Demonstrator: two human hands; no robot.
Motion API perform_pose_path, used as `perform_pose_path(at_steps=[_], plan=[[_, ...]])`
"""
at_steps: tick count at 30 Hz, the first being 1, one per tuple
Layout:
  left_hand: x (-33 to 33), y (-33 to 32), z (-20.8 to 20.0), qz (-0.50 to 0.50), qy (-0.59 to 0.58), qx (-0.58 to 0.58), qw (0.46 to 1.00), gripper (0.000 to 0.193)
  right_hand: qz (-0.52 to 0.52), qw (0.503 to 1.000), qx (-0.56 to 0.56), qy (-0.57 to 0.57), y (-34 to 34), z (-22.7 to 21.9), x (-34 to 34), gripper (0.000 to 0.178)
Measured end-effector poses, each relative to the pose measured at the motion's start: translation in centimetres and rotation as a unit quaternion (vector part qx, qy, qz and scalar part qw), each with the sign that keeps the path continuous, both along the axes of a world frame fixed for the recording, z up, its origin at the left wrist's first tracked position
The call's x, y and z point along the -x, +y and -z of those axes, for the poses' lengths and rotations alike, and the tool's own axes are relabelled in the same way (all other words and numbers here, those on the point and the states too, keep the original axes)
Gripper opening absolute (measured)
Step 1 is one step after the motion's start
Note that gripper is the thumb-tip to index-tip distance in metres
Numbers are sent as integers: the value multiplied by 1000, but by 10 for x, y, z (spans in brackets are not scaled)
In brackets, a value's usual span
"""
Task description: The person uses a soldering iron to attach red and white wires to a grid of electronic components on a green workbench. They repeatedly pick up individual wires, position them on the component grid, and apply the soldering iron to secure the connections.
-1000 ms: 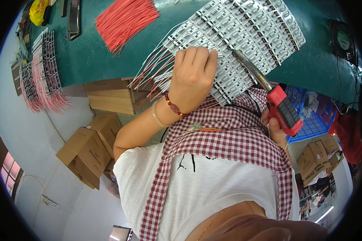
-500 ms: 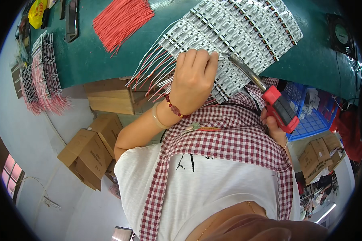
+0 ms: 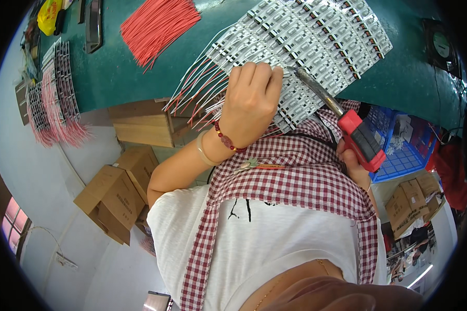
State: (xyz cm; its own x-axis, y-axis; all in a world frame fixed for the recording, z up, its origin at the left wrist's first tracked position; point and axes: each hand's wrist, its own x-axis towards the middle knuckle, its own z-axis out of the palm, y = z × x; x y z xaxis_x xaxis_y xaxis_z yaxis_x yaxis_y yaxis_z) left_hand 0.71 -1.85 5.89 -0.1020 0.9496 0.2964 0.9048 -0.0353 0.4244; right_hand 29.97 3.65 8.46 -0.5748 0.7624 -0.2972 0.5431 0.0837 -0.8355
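My left hand (image 3: pixel 250 106) lies over the near left part of a panel of small circuit boards (image 3: pixel 316 46), its fingers pinched together and pointing down. Whatever is between the fingertips is hidden behind the hand. In my right hand (image 3: pixel 354 165) is a soldering iron (image 3: pixel 362 137) with a red and black pistol-like handle. Its metal barrel slants up and left, and the tip is at the boards just right of my left fingertips. White and red wires (image 3: pixel 194 90) stick out from the panel's left side, over the table edge.
A bundle of red wires (image 3: pixel 158 28) lies on the green table (image 3: pixel 101 78). Farther left, wired board strips (image 3: pixel 57 88) hang past the edge. A black fan-like device (image 3: pixel 441 46) stands at right, above a blue basket (image 3: pixel 399 166). Cardboard boxes (image 3: pixel 111 199) sit below left.
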Motion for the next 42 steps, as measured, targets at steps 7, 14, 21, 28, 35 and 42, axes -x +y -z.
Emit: perform_pose_path(at_steps=[7,14,21,28,35,42], plan=[[-1,0,1,-2,3,0,1000,29,47,995,78,52,-1,-7,2,35],[0,1,1,-3,15,-20,1000,29,61,988,98,103,0,-9,3,40],[-9,-5,3,13,-12,-24,1000,30,57,990,106,72,-6,-3,-11,33],[-12,-3,1,6,-8,-13,1000,27,2,1000,-13,15,-11,8,-23,26],[-13,-3,-1,4,3,-2,1000,27,44,992,91,82,-7,-1,-13,36],[-11,-5,0,8,6,-11,1000,29,49,993,87,67,-9,-5,-15,42]])
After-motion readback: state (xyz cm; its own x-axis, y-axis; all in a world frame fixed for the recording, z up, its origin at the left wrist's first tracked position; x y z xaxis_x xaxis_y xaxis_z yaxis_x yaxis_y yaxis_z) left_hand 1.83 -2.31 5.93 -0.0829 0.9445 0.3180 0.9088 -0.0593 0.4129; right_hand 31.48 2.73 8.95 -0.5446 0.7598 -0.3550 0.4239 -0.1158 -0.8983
